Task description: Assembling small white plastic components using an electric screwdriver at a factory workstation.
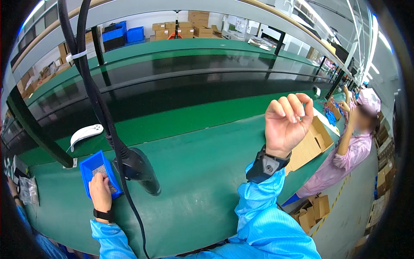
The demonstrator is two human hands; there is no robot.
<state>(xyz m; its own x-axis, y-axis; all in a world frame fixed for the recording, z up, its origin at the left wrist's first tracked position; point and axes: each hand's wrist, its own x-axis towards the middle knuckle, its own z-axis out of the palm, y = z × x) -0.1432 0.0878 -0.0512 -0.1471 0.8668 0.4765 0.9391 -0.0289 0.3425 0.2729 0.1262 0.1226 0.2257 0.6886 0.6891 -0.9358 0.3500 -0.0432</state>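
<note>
The left hand [100, 193] dips into a blue bin [86, 171] of small parts [99, 169] at eight o'clock on the surface [202, 172]; the right hand [285, 127], raised at three, curls its fingers. Whether either pinches anything, I cannot tell.

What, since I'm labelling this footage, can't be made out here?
Head view:
Left hand: whether it grips anything is hidden beneath it.
Grey parts in the blue bin: too small to identify.
Cardboard box: left side hidden by right hand.
Far-left person: mostly cut off at the dark edge.
</note>
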